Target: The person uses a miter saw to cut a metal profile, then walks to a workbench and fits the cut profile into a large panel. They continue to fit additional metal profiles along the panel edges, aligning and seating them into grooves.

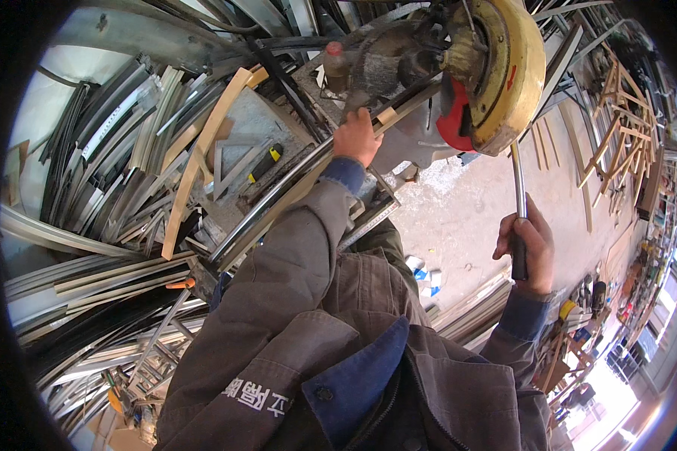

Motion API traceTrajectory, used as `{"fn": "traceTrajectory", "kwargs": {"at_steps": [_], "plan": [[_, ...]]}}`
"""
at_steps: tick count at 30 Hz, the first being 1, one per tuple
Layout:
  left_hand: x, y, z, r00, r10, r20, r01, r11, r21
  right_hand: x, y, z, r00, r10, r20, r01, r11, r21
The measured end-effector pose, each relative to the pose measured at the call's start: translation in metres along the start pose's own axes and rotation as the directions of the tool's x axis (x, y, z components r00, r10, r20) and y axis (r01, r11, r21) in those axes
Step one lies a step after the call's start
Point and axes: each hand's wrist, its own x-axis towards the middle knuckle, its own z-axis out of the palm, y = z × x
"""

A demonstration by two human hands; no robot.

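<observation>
My left hand point(357, 139) is closed over a long, shiny metal profile point(272, 200). This profile slants from the lower left up to a cut-off saw, and a small tan block point(386, 116) sits against it just beyond my fingers. The saw has a round yellow blade guard point(517, 71) with a red part point(453, 116) at its lower side. My right hand point(532, 244) is wrapped around the black grip of the saw's handle point(518, 180), a bare metal rod running down from the guard. The contact between blade and profile is hidden.
Piles of metal and wooden strips point(124, 143) crowd the left side. A curved wooden strip point(195, 161) and a black-and-yellow tool point(265, 162) lie by the bench. A red-capped bottle point(335, 68) stands behind my left hand. Wooden frames point(617, 139) lean at the far right.
</observation>
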Motion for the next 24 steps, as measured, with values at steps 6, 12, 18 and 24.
{"fn": "traceTrajectory", "kwargs": {"at_steps": [6,12,18,24], "plan": [[0.0,-0.003,0.003,1.0,0.012,-0.026,-0.012,1.0,-0.024,0.002,0.009,0.004,1.0,0.014,-0.016,-0.015,0.999,-0.044],[-0.002,-0.002,0.004,0.999,0.014,-0.043,-0.015,1.0,-0.017,0.004,0.019,0.005,0.999,0.03,-0.031,-0.032,0.997,-0.065],[-0.002,-0.003,0.003,0.999,0.01,-0.039,-0.011,0.999,-0.035,0.005,0.023,0.005,1.0,0.01,-0.029,-0.012,0.998,-0.067],[-0.003,-0.001,-0.001,0.999,0.003,-0.032,-0.005,0.998,-0.059,0.008,0.04,0.003,0.998,0.049,-0.035,-0.05,0.998,-0.042]]}}
